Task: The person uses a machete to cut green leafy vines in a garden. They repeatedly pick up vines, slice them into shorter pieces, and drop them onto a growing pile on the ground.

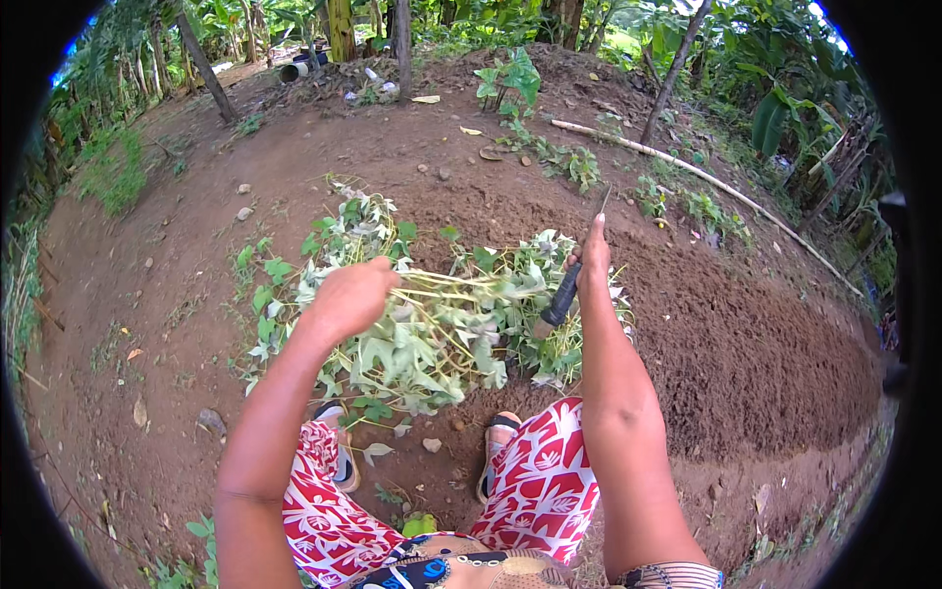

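Note:
My left hand (355, 296) is closed around a bunch of leafy vine stems (441, 286), their pale cut lengths running rightward from the fist. In my right hand (595, 254) is a knife; its dark wrapped handle (565, 294) points down towards me. The narrow blade (606, 197) shows past my fingertips, pointing away from me. Below both hands lies a heap of lobed green leaves and vines (412, 361), many with pale undersides turned up. Part of the heap is behind my left forearm.
Loose tilled soil (743, 353) forms a raised bed on the right. A long pale pole (706, 184) lies beyond it. Wooden posts (403, 51) stand at the back, near a leafy young plant (511, 81). My sandalled feet (502, 449) flank a small stone (432, 445).

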Tool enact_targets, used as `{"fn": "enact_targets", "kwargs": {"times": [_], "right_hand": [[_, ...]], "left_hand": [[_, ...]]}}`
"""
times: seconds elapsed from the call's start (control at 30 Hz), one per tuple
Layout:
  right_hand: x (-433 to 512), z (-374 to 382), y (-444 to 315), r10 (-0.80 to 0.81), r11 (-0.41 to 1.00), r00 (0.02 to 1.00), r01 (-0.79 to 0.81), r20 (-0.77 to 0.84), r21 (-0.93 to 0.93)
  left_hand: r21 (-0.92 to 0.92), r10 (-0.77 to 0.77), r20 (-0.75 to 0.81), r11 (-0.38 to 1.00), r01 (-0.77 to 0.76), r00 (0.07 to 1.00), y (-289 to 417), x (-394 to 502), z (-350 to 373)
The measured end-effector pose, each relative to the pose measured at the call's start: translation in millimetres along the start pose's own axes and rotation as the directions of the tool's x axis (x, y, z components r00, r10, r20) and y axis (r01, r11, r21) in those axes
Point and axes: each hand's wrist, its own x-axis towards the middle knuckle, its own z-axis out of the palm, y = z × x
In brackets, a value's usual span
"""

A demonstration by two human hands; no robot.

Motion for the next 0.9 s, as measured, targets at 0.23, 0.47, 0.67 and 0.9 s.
{"fn": "enact_targets", "kwargs": {"times": [0.23, 0.47, 0.67, 0.9], "right_hand": [[-61, 26, -13, -0.281, 0.291, 0.716, 0.698, 0.639, -0.654], [-125, 46, -17, 0.093, -0.21, 0.376, 0.913, 0.922, -0.351], [-142, 33, -12, 0.22, -0.302, 0.178, 0.947, 0.959, -0.107], [-146, 43, 5, 0.313, -0.289, 0.092, 0.957, 0.945, 0.002]], "left_hand": [[-0.468, -0.461, 0.317, 0.684, 0.559, 0.829, -110, 4, 36], [-0.879, -0.361, 0.439, 0.016, 0.477, 0.822, -120, 32, 68], [-0.901, -0.332, 0.39, 0.058, 0.431, 0.859, -107, 59, 75], [-0.916, -0.25, 0.314, 0.173, 0.362, 0.916, -71, 110, 94]]}}
